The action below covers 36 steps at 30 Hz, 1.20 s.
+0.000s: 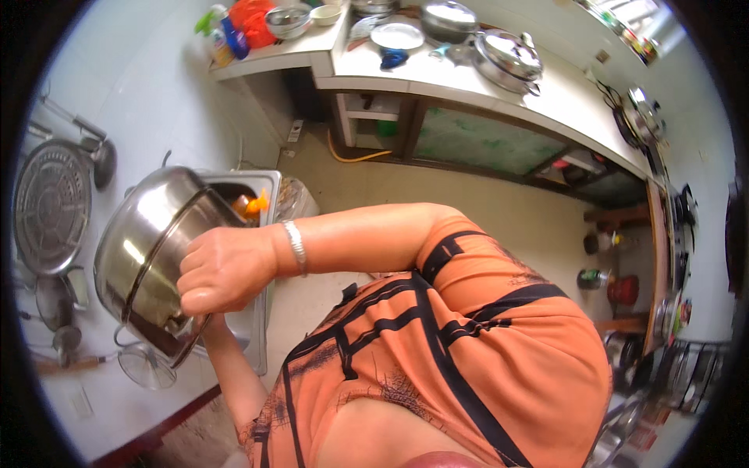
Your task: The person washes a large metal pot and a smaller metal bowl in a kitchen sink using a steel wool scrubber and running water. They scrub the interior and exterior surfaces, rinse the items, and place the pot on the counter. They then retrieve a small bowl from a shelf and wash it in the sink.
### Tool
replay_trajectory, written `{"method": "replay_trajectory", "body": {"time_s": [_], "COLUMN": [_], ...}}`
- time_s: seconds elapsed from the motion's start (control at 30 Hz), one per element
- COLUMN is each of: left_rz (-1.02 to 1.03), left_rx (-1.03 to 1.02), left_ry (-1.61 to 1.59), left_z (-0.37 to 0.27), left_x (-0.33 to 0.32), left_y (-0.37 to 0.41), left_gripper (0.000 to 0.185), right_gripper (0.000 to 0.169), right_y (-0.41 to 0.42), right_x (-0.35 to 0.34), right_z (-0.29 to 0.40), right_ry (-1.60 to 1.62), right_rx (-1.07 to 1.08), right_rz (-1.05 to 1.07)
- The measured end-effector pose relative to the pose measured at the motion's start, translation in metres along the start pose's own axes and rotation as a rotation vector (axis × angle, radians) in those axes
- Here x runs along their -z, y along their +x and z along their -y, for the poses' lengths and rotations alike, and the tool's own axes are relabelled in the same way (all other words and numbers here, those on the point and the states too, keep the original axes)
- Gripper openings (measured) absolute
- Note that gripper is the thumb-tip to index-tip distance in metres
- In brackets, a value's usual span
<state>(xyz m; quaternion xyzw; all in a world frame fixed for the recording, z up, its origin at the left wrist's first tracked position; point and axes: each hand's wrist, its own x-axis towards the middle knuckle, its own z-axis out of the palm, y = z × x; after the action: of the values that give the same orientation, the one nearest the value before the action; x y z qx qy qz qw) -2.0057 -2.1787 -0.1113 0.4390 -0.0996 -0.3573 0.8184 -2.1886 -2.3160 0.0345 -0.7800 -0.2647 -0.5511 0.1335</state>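
Observation:
A large stainless steel pot or basin is tilted on its side over the left part of the steel sink. My right hand, with a silver bracelet at the wrist, is closed against the pot's near side, apparently on its rim; the fingertips are hidden. Below it, my left forearm reaches up to the pot, and most of my left hand is hidden behind my right hand and the pot, so its grip cannot be seen. Something orange lies in the sink beyond the pot.
A round steel steamer plate, ladles and a strainer hang on the left wall. Across the floor, a tiled counter carries spray bottles, bowls, a white plate and lidded pots. A bagged bin stands beside the sink.

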Motion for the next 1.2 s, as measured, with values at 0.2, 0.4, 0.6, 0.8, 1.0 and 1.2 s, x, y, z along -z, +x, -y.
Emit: {"method": "replay_trajectory", "body": {"time_s": [0.2,0.4,0.6,0.8,1.0,1.2], "left_rz": [0.326,0.436,0.571,0.446,0.359,0.472], "left_rx": [0.327,0.589,0.818,0.488,0.482,0.812], "left_ry": [-0.095,0.402,0.360,1.429,1.560,1.575], "left_z": [0.049,0.147,0.210,0.314,0.390,0.433], "left_x": [-0.020,-0.114,-0.181,-0.086,-0.098,-0.182], "left_y": [0.029,-0.008,-0.033,0.002,-0.053,-0.072], "left_gripper": [0.039,0.042,0.048,0.044,0.043,0.033], "right_gripper": [0.037,0.033,0.020,0.015,0.018,0.025], "right_y": [-0.004,-0.094,-0.252,-0.342,-0.371,-0.330], "right_x": [0.078,0.198,0.356,0.418,0.504,0.599], "right_z": [0.036,0.057,0.238,0.437,0.536,0.571], "right_ry": [-0.272,-0.084,-0.410,-0.608,-1.149,-0.985], "right_rx": [-0.562,-1.373,-1.778,-2.007,-1.752,-1.289], "right_rz": [-0.003,-0.537,-0.873,-1.226,-1.519,-1.970]}}
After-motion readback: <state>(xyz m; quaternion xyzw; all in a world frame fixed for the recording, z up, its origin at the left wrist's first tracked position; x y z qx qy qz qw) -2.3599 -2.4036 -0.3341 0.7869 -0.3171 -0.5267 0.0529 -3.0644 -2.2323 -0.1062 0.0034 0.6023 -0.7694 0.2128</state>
